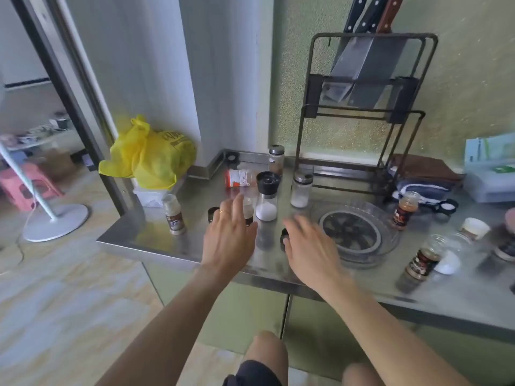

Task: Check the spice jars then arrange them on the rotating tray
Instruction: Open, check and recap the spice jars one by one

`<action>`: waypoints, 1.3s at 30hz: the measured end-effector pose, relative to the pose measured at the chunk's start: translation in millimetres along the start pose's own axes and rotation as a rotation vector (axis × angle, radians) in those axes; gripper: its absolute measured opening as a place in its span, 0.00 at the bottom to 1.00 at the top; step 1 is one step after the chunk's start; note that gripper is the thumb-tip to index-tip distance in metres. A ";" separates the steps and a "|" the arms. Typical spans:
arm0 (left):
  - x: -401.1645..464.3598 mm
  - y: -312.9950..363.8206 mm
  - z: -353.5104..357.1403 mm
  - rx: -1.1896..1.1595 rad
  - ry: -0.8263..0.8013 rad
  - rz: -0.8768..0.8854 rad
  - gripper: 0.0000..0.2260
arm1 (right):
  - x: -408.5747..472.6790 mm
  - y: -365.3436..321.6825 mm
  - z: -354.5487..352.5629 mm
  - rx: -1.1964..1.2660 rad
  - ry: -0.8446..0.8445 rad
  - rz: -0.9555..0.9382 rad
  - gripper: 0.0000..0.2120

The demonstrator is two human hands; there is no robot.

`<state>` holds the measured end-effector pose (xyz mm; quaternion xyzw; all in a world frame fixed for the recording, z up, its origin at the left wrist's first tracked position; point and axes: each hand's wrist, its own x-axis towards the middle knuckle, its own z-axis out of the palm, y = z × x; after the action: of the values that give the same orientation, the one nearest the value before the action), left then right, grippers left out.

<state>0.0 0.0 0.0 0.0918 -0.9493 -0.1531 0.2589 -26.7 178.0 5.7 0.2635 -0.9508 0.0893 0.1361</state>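
Left hand [228, 235]: palm down over the steel tabletop [195, 240], fingers [237, 207] spread and straight, gripping nothing; a ring shows on one finger.
Right hand [312, 246]: palm down and blurred, fingers loosely spread, pinching nothing; a small black object [284, 239] sits partly hidden under its thumb side.
Rotating tray [390, 240]: clear round dish with a dark hub, flat on the tabletop just right of the right hand; nothing stands in it.
Salt grinder [267, 199]: upright, black top, white grains at the bottom, just beyond and between the two hands.
Small jar behind left fingers [248, 210]: mostly hidden, white top and dark label; contact with the hand cannot be told.
Brown-label jar [174, 214]: upright, near the left corner of the tabletop, well left of the left hand.
Black cap [213, 214]: loose on the tabletop, just left of the left hand.
Red-and-white jar [239, 178]: lying on its side behind the grinder.
Steel-lid shaker [301, 190]: upright, white contents, beside the tray's far edge.
Tall dark jar [276, 160]: upright near the back wall.
Red-label jars: one [405, 208] upright right of the tray, another [422, 263] nearer the front edge.
Knife rack [365, 107]: black frame holding cleavers, behind the tray.
Yellow bag [150, 157]: at the tabletop's back left corner.
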 end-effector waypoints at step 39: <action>-7.1 11.5 66.1 -0.565 -0.062 0.045 0.16 | 49.5 4.3 16.2 0.743 0.229 0.116 0.13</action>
<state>-29.4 28.6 -53.5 -0.0099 -0.8781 -0.4087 0.2485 -73.1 154.2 5.1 0.2292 -0.8457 0.4637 0.1313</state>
